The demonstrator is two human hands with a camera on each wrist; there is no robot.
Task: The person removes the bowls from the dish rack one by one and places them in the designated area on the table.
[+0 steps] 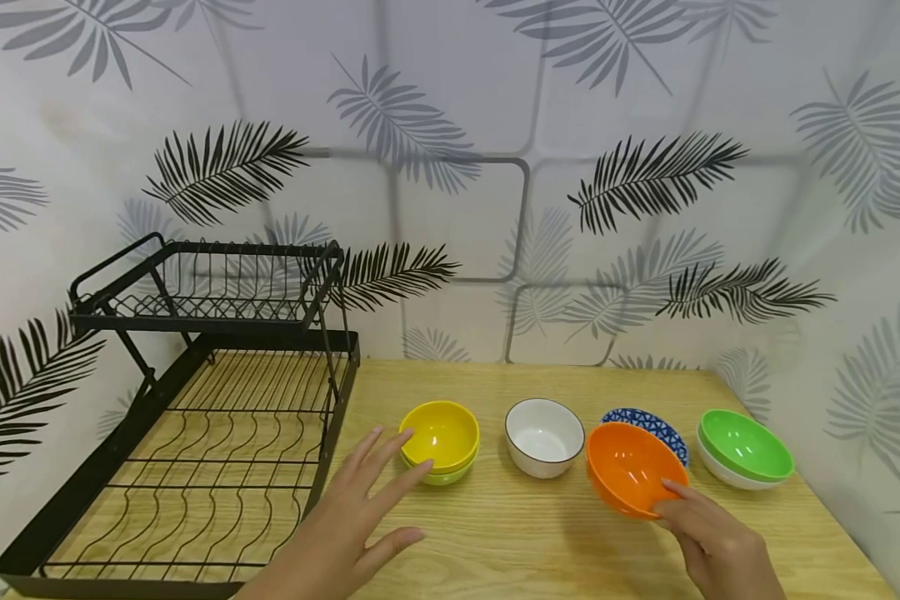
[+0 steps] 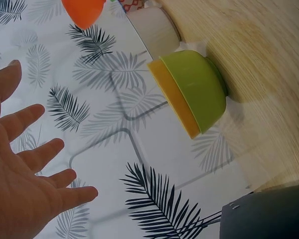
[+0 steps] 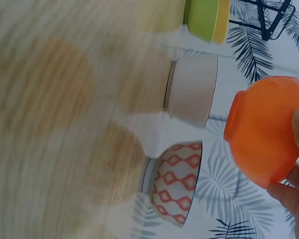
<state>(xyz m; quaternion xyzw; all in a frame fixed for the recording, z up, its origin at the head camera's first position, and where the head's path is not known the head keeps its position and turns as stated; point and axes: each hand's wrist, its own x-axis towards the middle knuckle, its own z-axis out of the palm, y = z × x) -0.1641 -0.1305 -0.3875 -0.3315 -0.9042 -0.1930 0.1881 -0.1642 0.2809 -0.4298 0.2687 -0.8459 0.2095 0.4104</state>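
My right hand (image 1: 720, 537) pinches an orange bowl (image 1: 630, 467) by its near right rim, thumb on one side and fingers on the other. The bowl is tilted and held above the table, its shadow below. My left hand (image 1: 345, 521) holds nothing, fingers spread, just in front of a yellow bowl (image 1: 442, 429). That bowl is nested in a light green one (image 2: 202, 94). Between the hands stands a white bowl (image 1: 544, 437) with a dark rim. Partly hidden behind the orange bowl is a patterned bowl (image 3: 177, 181), blue inside and red-and-white outside.
At the far right, a bright green bowl (image 1: 747, 446) sits nested in a white bowl (image 1: 727, 473). A black two-tier dish rack (image 1: 345, 367) fills the left of the wooden table (image 1: 495, 542). Leaf-printed covering (image 1: 450, 100) stands behind the table.
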